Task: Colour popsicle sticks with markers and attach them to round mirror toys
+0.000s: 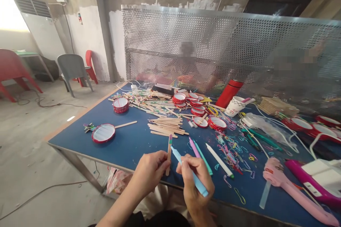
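Near the table's front edge, my left hand [153,168] pinches a wooden craft stick [169,150] upright; its top end carries purple and green colour bands. My right hand [195,181] grips a light blue marker [198,184] like a pen, its tip pointing up and left close beside the stick. Whether tip and stick touch, I cannot tell. Just beyond my right hand lie a purple marker [194,147], a teal marker [204,158] and a white marker [220,160]. A pile of plain craft sticks [165,126] lies ahead of both hands.
Small red-rimmed drums [103,133] stand about the blue table [80,140]. Colourful rubber bands [234,152] are scattered to the right, near a pink glue gun [290,188] and a purple power strip [306,177]. A red bottle [229,94] and paper cup [234,106] stand before a perforated metal panel [160,35].
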`<state>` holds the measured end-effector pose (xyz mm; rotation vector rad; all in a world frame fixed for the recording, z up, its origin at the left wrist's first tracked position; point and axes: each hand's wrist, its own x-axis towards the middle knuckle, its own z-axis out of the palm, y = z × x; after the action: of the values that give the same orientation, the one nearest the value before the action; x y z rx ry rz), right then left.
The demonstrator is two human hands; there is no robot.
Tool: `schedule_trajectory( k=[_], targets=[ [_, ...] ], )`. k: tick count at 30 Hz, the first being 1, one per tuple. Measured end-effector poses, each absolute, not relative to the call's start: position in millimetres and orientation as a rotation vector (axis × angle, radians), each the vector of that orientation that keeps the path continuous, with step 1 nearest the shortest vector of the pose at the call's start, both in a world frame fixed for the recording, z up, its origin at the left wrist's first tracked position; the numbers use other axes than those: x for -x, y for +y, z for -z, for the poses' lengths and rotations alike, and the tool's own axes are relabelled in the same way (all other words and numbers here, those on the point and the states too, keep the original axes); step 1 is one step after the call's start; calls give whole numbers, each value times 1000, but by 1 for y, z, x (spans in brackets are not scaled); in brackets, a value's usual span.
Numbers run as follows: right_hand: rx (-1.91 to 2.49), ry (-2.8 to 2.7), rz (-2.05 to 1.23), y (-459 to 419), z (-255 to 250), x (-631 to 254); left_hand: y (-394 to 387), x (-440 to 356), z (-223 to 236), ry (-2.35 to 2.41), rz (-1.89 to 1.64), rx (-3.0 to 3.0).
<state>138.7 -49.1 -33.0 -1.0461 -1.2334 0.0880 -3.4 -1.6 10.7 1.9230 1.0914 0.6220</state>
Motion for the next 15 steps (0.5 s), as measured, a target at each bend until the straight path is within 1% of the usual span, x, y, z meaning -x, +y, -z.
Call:
schedule_trajectory(
  k=[9,15],
  targets=[
    [1049,-1300,8,-47,29,-137,-2,3,-5,1086,-662,-1938],
    [1101,-1168,-10,-47,27,-136,-4,4,-10,1084,-610,-1876]
  ],
)
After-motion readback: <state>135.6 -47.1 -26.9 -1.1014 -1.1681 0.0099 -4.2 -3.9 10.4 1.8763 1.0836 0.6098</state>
